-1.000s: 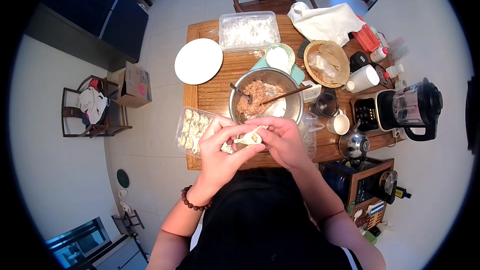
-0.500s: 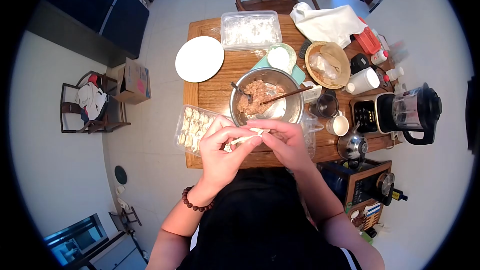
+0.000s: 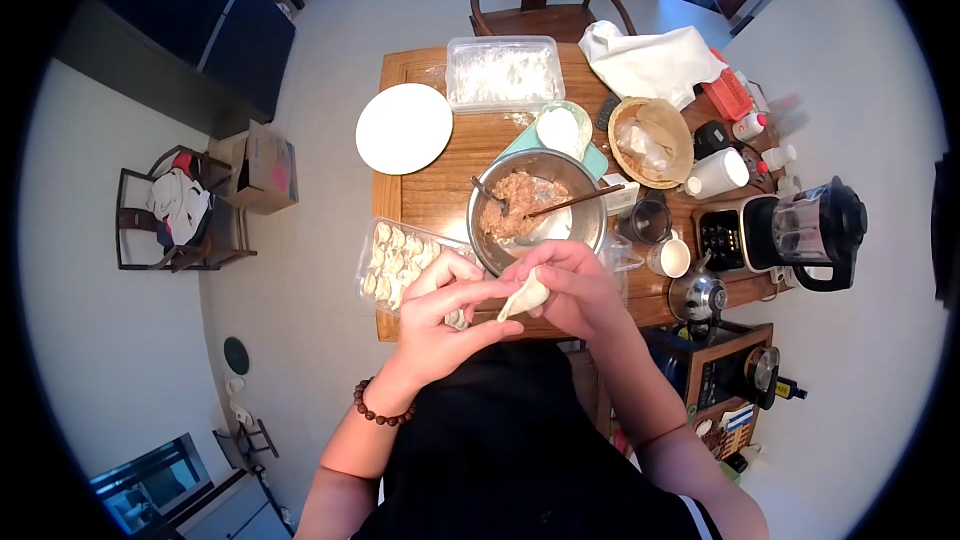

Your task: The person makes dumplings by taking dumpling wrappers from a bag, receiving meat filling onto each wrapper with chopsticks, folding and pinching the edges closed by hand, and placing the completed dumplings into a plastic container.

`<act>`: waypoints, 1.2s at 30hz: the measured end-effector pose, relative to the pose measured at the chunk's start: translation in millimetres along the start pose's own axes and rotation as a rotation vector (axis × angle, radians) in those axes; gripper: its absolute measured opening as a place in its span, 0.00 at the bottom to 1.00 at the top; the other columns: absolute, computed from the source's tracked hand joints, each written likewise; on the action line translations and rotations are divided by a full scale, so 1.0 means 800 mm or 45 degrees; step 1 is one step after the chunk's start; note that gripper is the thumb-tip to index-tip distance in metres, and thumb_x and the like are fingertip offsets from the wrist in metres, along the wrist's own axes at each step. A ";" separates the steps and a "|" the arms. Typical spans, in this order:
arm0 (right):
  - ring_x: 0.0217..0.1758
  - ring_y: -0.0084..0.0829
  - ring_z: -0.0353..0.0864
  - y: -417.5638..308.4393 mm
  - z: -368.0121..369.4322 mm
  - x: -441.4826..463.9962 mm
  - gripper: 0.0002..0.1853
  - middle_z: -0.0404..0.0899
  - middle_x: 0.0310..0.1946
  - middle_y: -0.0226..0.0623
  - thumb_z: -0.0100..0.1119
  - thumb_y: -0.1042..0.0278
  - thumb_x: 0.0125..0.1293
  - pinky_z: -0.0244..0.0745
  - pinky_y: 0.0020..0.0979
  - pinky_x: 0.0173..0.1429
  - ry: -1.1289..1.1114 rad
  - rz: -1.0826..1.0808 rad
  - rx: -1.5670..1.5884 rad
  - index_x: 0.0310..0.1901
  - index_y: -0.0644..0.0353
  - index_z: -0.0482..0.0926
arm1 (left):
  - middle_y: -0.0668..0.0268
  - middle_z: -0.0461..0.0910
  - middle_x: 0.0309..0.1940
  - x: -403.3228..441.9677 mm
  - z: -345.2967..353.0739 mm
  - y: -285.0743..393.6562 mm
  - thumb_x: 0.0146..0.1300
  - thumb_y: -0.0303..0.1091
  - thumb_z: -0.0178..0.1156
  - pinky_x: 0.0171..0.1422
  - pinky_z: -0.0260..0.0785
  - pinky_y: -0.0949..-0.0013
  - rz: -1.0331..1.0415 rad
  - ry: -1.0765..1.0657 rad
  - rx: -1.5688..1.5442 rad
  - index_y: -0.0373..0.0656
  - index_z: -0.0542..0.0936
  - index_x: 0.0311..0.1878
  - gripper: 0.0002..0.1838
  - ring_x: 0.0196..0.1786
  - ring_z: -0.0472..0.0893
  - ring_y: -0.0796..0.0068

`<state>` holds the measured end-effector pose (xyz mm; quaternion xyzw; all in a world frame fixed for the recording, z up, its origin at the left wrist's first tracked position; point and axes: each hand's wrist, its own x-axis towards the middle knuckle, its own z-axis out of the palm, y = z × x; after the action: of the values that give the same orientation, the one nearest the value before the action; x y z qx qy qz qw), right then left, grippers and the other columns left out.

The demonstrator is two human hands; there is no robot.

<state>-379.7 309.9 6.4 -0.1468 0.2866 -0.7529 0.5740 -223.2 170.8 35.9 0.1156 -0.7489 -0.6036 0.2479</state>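
both hands (image 3: 500,305) part-curled, fingertips on a folded dumpling (image 3: 526,294)

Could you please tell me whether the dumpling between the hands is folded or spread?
Folded: the dumpling in the right hand shows a rounded, doubled-over shape narrowing to one end.

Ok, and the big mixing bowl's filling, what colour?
Pinkish-brown; the filling shows best in the head view, inside the steel bowl.

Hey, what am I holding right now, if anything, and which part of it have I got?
A folded dumpling: your right hand holds its upper end. Your left hand is at its narrow lower end; whether it grips is unclear.
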 end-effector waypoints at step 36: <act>0.57 0.38 0.86 0.116 0.155 0.006 0.14 0.86 0.51 0.55 0.64 0.80 0.68 0.81 0.37 0.63 0.283 -0.425 -0.380 0.54 0.72 0.80 | 0.72 0.70 0.31 -0.046 -0.135 -0.001 0.42 0.30 0.85 0.36 0.65 0.75 0.347 -0.032 -0.070 0.45 0.91 0.47 0.24 0.32 0.70 0.78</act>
<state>-240.5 256.5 48.5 -0.1914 0.4278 -0.7982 0.3784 -137.0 96.1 42.7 -0.0016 -0.7439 -0.5861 0.3210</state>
